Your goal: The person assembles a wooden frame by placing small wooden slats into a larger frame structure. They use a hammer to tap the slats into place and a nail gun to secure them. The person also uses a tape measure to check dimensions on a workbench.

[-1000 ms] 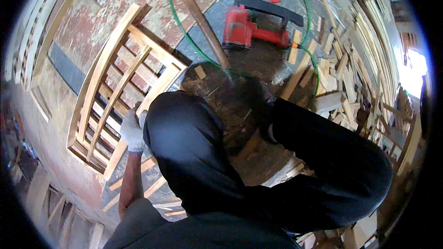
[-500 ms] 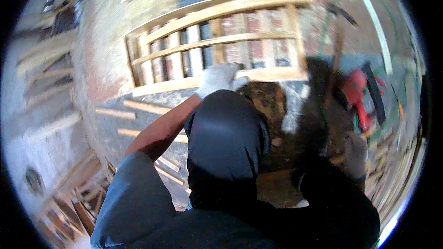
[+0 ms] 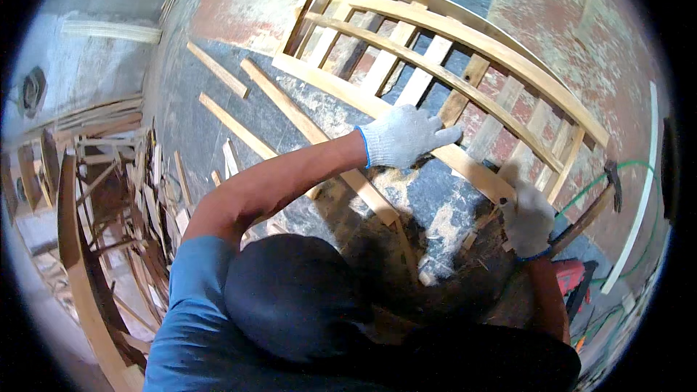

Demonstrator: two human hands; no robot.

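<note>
A slatted wooden frame [image 3: 501, 112] lies at an angle on the floor, with long rails crossing several flat slats. My left hand [image 3: 401, 136], in a white knit glove with a blue cuff, is closed over the middle of its near rail [image 3: 479, 176]. At the rail's right end, my right hand [image 3: 528, 221], also gloved, holds the frame's near corner; its fingers are slightly blurred and partly hidden. Just right of that hand lies a hammer [image 3: 614, 187], its wooden handle running back behind the glove.
Loose wooden strips [image 3: 290, 109] lie to the left on the sawdust-strewn dark floor. Scrap wood [image 3: 123, 247] is heaped farther left. A red and black tool [image 3: 571, 280] sits at lower right, near a green hose [image 3: 648, 225] and a long pale strip [image 3: 633, 207].
My view has swung round, so the frame now slants down to the right. My right hand has come from beside the red tool to the frame's corner. My left hand stays on the near rail.
</note>
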